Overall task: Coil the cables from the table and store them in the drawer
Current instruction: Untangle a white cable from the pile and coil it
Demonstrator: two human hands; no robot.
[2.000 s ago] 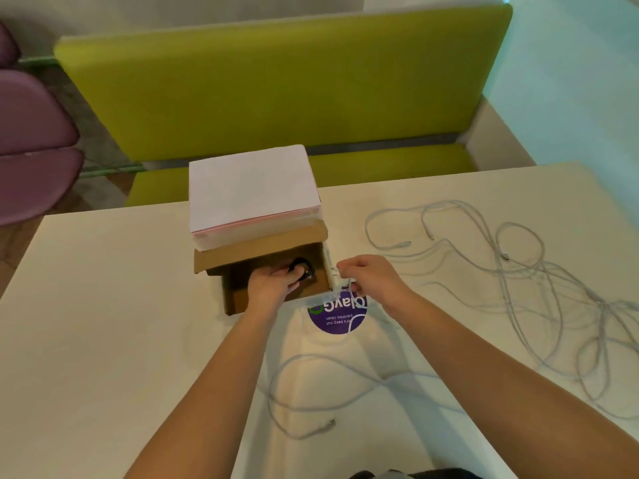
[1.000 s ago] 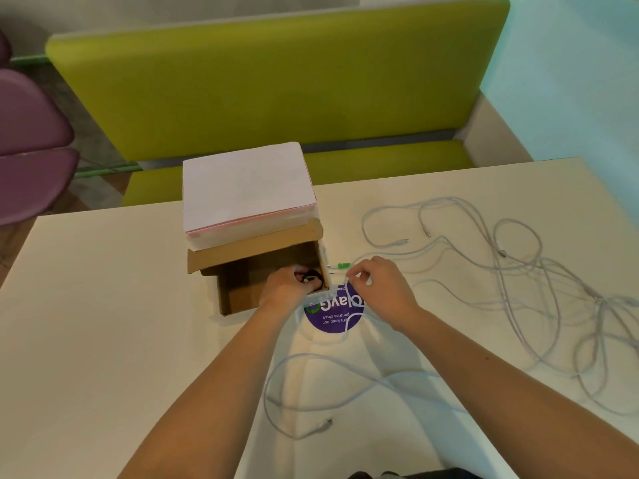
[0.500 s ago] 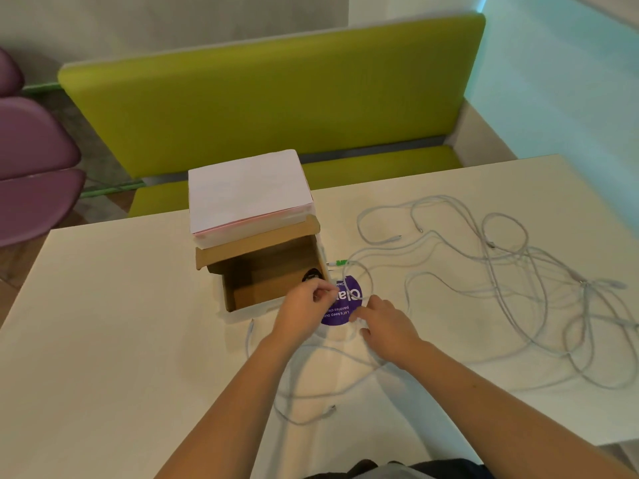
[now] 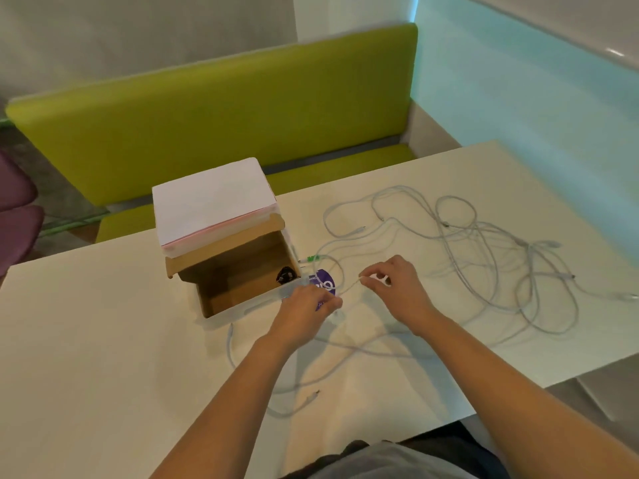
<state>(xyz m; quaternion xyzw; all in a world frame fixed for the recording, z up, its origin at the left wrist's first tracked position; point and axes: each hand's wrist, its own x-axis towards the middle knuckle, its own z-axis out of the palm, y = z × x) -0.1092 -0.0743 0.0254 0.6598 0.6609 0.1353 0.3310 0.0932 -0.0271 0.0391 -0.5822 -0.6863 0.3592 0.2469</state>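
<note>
Centrally, an open drawer (image 4: 242, 281) is seen holding a black coil (image 4: 285, 274). Just right, a white cable (image 4: 349, 288) is pinched by the left hand (image 4: 306, 314) and right hand (image 4: 397, 288); tangled cables (image 4: 484, 250) are spread at right.

Bare forearms, no sleeves, watch or rings on left hand (image 4: 304, 311) or right hand (image 4: 397, 292). Grey top (image 4: 397, 461) at bottom edge.

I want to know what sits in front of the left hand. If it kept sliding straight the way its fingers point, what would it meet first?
Probably the purple sticker just beyond the left hand, then the green-tipped connector beside the open drawer; depth is unclear.
</note>
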